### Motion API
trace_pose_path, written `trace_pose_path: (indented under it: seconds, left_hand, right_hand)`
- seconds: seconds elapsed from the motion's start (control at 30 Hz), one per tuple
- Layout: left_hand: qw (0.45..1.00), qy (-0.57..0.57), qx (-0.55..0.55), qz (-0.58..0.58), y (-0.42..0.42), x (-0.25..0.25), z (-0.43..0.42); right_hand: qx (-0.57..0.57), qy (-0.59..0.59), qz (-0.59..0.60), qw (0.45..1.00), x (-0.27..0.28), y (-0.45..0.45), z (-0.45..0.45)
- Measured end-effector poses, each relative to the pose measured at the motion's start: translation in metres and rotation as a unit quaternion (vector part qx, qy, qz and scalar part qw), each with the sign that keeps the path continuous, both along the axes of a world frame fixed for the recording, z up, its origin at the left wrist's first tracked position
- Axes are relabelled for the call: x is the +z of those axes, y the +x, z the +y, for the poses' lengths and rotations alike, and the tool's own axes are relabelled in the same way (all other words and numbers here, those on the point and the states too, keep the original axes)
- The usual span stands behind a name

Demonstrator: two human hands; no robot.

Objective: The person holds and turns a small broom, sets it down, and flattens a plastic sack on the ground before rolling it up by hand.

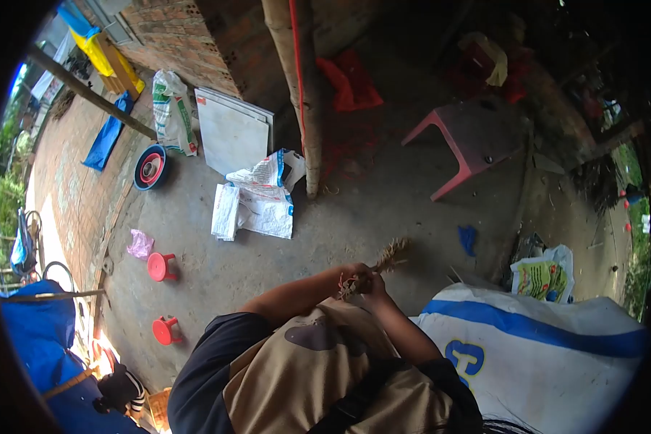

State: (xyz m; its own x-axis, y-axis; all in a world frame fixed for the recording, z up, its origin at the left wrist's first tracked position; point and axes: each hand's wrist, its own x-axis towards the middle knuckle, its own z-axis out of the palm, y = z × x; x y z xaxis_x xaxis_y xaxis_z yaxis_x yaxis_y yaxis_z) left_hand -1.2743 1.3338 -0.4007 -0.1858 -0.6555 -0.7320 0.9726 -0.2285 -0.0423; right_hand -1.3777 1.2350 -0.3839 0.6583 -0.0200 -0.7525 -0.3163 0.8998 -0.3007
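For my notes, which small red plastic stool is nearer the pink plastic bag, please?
The upper small red stool, beside the pink bag; the lower stool is farther.

Red stools [157,267] on concrete floor [267,264]; pale panels [231,134] beside brick wall [177,36].

On my side of the bamboo post [296,94] I count my two hands [374,283], one bundle [393,255] and two red stools [160,267].
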Motion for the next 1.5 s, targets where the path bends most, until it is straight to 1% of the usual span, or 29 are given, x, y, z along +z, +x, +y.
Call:
trace_pose_path:
  seconds: [0.03,0.1,0.17,0.23,0.27,0.33,0.37,0.43,0.5,0.53,0.57,0.6,0.63,0.7,0.73,0.8,0.9,0.97,1.0,1.03,1.1,1.13,1.17,1.23,1.27,1.3,1.37,1.4,1.5]
  left_hand:
    - [0.999,-0.030,-0.021,-0.015,-0.013,-0.027,-0.020]
    - [0.993,-0.087,-0.063,-0.051,-0.012,-0.082,-0.029]
    - [0.994,-0.090,0.007,-0.054,0.003,-0.059,-0.017]
    - [0.993,-0.075,0.082,-0.040,0.031,-0.031,-0.003]
    - [0.990,-0.063,0.118,-0.032,0.040,-0.015,-0.007]
    - [0.982,-0.040,0.182,-0.015,0.059,0.019,0.014]
    - [0.977,-0.028,0.211,-0.007,0.046,0.031,0.029]
    - [0.966,-0.009,0.258,0.011,0.045,0.062,0.083]
    - [0.955,0.004,0.294,0.030,0.073,0.111,0.123]
    - [0.949,0.010,0.312,0.041,0.033,0.117,0.156]
    - [0.943,0.016,0.329,0.051,0.031,0.136,0.171]
    - [0.924,-0.005,0.381,-0.023,0.016,0.190,0.199]
    - [0.875,-0.179,0.446,0.060,0.004,0.147,0.225]
    - [0.852,-0.215,0.476,0.031,-0.016,0.157,0.287]
    - [0.827,-0.239,0.504,0.068,-0.028,0.170,0.316]
    - [0.769,-0.302,0.542,0.152,-0.050,0.213,0.370]
    - [0.725,-0.283,0.593,0.208,-0.074,0.200,0.444]
    - [0.715,-0.266,0.619,0.188,-0.088,0.217,0.486]
    - [0.706,-0.248,0.641,0.171,-0.093,0.227,0.505]
    - [0.704,-0.248,0.643,0.171,-0.095,0.233,0.524]
    - [0.689,-0.197,0.679,0.156,-0.095,0.242,0.559]
    - [0.690,-0.205,0.679,0.145,-0.094,0.240,0.577]
    - [0.688,-0.206,0.680,0.146,-0.093,0.237,0.592]
    - [0.709,-0.110,0.695,-0.034,-0.089,0.236,0.621]
    - [0.716,-0.037,0.694,-0.067,-0.085,0.239,0.634]
    - [0.714,-0.037,0.696,-0.066,-0.080,0.241,0.646]
    - [0.700,0.038,0.702,-0.125,-0.065,0.256,0.667]
    - [0.665,0.054,0.734,-0.129,-0.058,0.269,0.671]
    - [0.672,0.039,0.718,-0.177,-0.025,0.227,0.716]
  right_hand:
    - [0.027,-0.004,-0.009,1.000,0.006,0.005,-0.005]
    - [0.036,0.143,0.006,0.989,0.022,0.023,-0.002]
    - [0.052,0.108,0.104,0.987,-0.003,0.046,0.004]
    - [0.110,0.097,0.104,0.984,0.007,0.074,0.013]
    - [0.180,0.044,0.035,0.982,0.013,0.083,0.018]
    - [0.305,-0.050,-0.113,0.944,0.026,0.098,0.033]
    - [0.323,-0.045,-0.120,0.938,0.040,0.108,0.043]
    - [0.437,0.028,-0.285,0.853,0.086,0.131,0.068]
    - [0.445,0.062,-0.284,0.847,0.083,0.136,0.108]
    - [0.408,0.015,-0.149,0.901,0.080,0.134,0.126]
    - [0.361,-0.035,-0.010,0.932,0.074,0.132,0.145]
    - [0.363,-0.025,0.020,0.931,0.055,0.133,0.167]
    - [0.387,0.016,0.025,0.922,0.054,0.132,0.183]
    - [0.345,0.007,0.059,0.937,0.115,0.120,0.252]
    - [0.361,0.028,0.071,0.929,0.143,0.112,0.282]
    - [0.372,0.026,0.086,0.924,0.161,0.103,0.347]
    - [0.397,0.051,0.112,0.909,0.188,0.086,0.422]
    - [0.439,0.090,0.138,0.883,0.167,0.080,0.470]
    - [0.473,0.183,0.099,0.856,0.143,0.083,0.485]
    - [0.474,0.183,0.100,0.856,0.153,0.080,0.508]
    - [0.575,0.047,0.046,0.816,0.193,0.076,0.558]
    - [0.528,0.104,0.004,0.843,0.130,0.081,0.589]
    - [0.529,0.104,0.005,0.842,0.114,0.086,0.606]
    - [0.590,0.136,-0.028,0.795,0.107,0.094,0.636]
    - [0.560,0.116,-0.053,0.819,0.109,0.096,0.656]
    - [0.562,0.115,-0.052,0.817,0.111,0.105,0.671]
    - [0.633,0.071,-0.057,0.769,0.137,0.123,0.695]
    - [0.642,0.085,-0.049,0.761,0.146,0.132,0.709]
    - [0.667,0.099,-0.048,0.737,0.131,0.173,0.752]
